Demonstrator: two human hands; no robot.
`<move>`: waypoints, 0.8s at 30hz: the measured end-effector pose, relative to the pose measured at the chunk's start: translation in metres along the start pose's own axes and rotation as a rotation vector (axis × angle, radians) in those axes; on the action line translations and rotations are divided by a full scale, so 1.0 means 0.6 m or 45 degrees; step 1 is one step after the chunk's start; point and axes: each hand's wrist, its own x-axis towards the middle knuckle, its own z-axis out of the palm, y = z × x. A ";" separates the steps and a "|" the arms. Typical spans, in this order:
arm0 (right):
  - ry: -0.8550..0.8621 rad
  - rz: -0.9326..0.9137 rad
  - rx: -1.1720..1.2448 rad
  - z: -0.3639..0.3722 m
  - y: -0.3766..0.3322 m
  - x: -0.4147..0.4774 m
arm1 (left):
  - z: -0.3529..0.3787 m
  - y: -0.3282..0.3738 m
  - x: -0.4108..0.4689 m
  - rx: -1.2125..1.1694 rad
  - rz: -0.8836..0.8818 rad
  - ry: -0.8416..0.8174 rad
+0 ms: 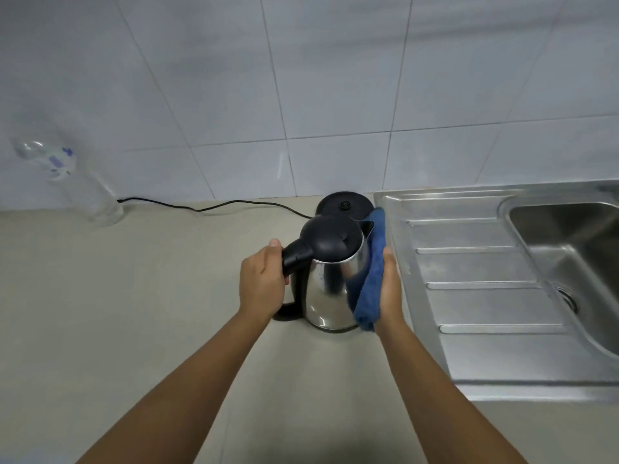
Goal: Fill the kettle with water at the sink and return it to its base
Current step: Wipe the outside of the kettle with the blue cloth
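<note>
A steel kettle (pixel 330 283) with a black lid and black handle stands on the beige counter, lid down. My left hand (pixel 263 279) is wrapped around its handle. My right hand (pixel 390 289) presses a blue cloth (pixel 370 279) flat against the kettle's right side. The round black base (pixel 345 204) sits just behind the kettle near the wall, with nothing on it. The steel sink (pixel 569 249) lies to the right, its drainboard beside my right hand.
A black power cord (pixel 214 205) runs from the base leftward along the wall. A clear plastic bottle (pixel 83 185) stands at the far left by the tiled wall. The counter (pixel 134 313) stretches out to the left of the kettle.
</note>
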 end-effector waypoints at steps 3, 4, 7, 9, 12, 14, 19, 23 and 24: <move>0.234 -0.172 -0.068 0.024 0.071 -0.076 | -0.002 0.002 -0.001 0.008 0.024 -0.017; 0.269 -0.289 -0.144 0.041 0.090 -0.101 | -0.004 0.000 -0.001 0.011 0.036 -0.025; 0.298 -0.500 -0.466 0.099 0.114 -0.142 | -0.009 0.002 0.000 0.019 0.070 -0.054; 0.420 -0.609 -0.540 0.127 0.088 -0.135 | -0.012 0.004 -0.005 0.017 0.066 -0.074; 0.585 -0.805 -0.623 0.150 0.039 -0.106 | -0.015 0.003 -0.014 0.020 0.031 -0.073; 0.598 -0.866 -0.680 0.153 0.036 -0.093 | -0.016 0.001 -0.016 0.037 0.040 -0.080; 0.440 -0.666 -0.666 0.125 0.139 -0.103 | -0.016 0.001 -0.015 0.046 0.079 -0.129; 0.360 -0.344 -0.362 0.128 0.146 -0.128 | -0.016 -0.001 -0.013 0.028 0.094 -0.124; 0.386 -0.342 -0.276 0.134 0.125 -0.129 | -0.015 -0.001 -0.013 0.030 0.103 -0.123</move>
